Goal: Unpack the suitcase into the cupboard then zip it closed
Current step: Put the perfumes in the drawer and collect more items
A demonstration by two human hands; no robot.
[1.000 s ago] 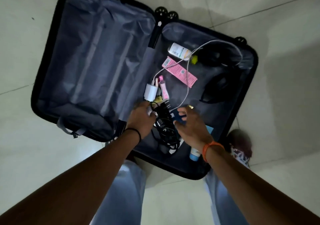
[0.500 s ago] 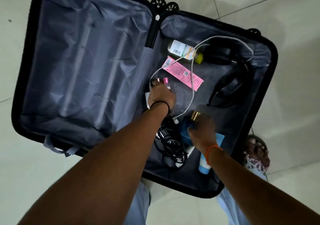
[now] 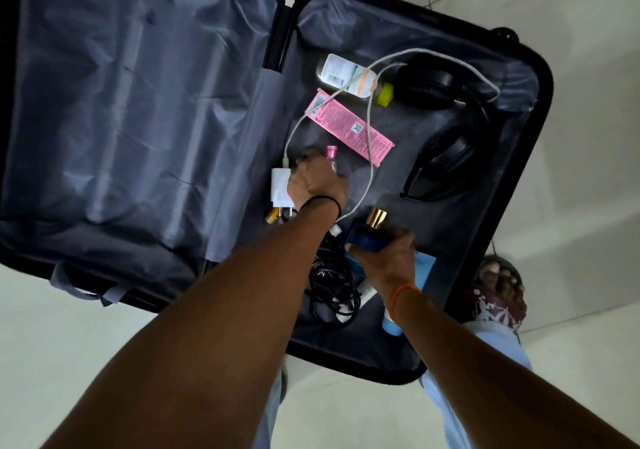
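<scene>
While the suitcase [image 3: 533, 78] lies open on the floor, its left half shows only lining, so I work the right half. My left hand [image 3: 317, 180] curls round a pink-capped bottle [image 3: 331, 155] just beside the white charger [image 3: 280, 189]; I judge I should lift it clear of the white cable [image 3: 370, 126]. My right hand [image 3: 388, 258] grips a blue perfume bottle [image 3: 367, 237] above the black cord [image 3: 330, 286]. Carry both upright; the cupboard is out of view.

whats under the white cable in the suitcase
The white cable crosses over the pink box and the clear bottle. Its lower end runs behind the left hand, hidden there.
</scene>
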